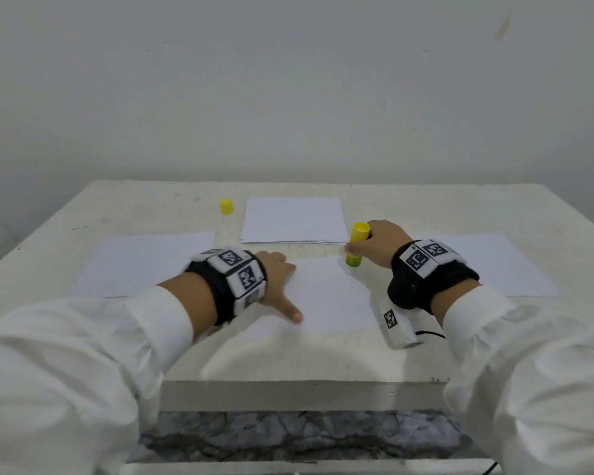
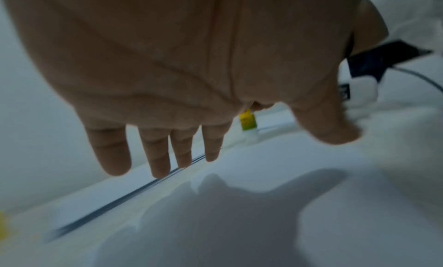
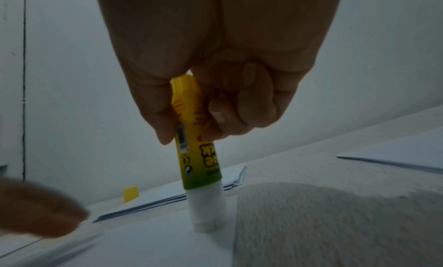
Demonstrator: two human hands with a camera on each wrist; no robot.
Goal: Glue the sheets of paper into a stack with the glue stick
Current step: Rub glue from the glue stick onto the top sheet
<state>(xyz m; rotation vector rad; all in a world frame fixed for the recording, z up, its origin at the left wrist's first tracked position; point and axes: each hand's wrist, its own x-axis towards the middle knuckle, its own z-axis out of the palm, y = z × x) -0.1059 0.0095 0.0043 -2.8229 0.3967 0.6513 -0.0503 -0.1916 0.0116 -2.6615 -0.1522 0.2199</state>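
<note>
A white sheet [image 1: 330, 296] lies in front of me at the table's near middle. My right hand [image 1: 378, 243] grips a yellow-green glue stick [image 1: 355, 246], uncapped, held upright with its white glue tip [image 3: 207, 212] pressed on the sheet's far right corner. My left hand [image 1: 278, 282] lies flat with straight fingers [image 2: 155, 157] on the sheet's left part, thumb spread toward me. A stack of white sheets [image 1: 294, 219] sits behind the near sheet.
The yellow cap [image 1: 226, 206] stands at the back, left of the stack. One loose sheet [image 1: 144, 262] lies at the left and another [image 1: 494, 265] at the right. The white table [image 1: 288, 358] ends at a near edge just below my wrists.
</note>
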